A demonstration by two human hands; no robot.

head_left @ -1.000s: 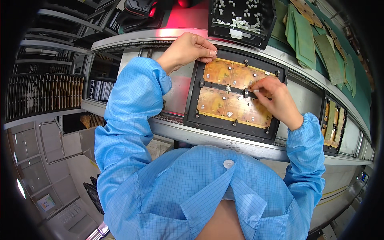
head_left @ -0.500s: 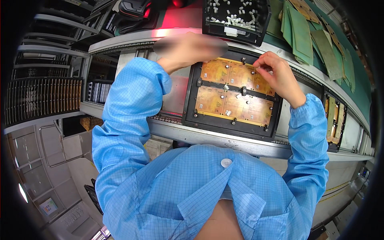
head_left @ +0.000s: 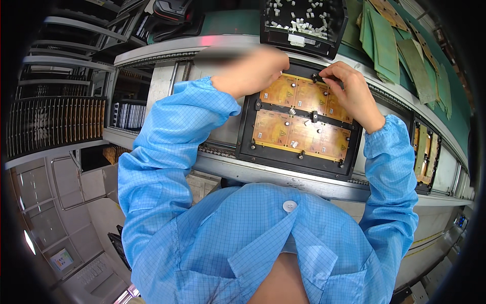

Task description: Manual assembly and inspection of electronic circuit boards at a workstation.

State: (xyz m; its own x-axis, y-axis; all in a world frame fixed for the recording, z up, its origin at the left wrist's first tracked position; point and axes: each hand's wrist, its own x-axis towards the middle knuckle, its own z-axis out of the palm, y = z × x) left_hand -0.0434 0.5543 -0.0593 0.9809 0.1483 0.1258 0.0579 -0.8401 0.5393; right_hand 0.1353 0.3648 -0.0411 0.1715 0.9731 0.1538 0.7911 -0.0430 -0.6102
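Note:
Two amber circuit-board panels (head_left: 271,130) lie in a black carrier frame (head_left: 298,163), held by small black clamps along their edges. My left hand (head_left: 258,71) is at the carrier's upper left corner, fingers curled together over the edge of the upper panel. What its fingertips hold, if anything, is hidden. My right hand (head_left: 352,93) reaches in from the right, its thumb and forefinger pinched at a black clamp knob (head_left: 315,78) on the far edge. Small white parts (head_left: 292,111) and round dark-and-white pieces sit on the panels.
Beyond the carrier stands a black bin (head_left: 304,38) of small white parts. Green and amber boards (head_left: 385,50) are stacked at the far right. A rail conveyor (head_left: 228,164) runs beneath the carrier; another loaded carrier (head_left: 425,152) is to the right. Board racks (head_left: 55,124) stand at left.
My right fingertips have moved left onto the clamp knob at the far edge. My left hand has shifted right along the carrier corner. The red glow at the back has faded.

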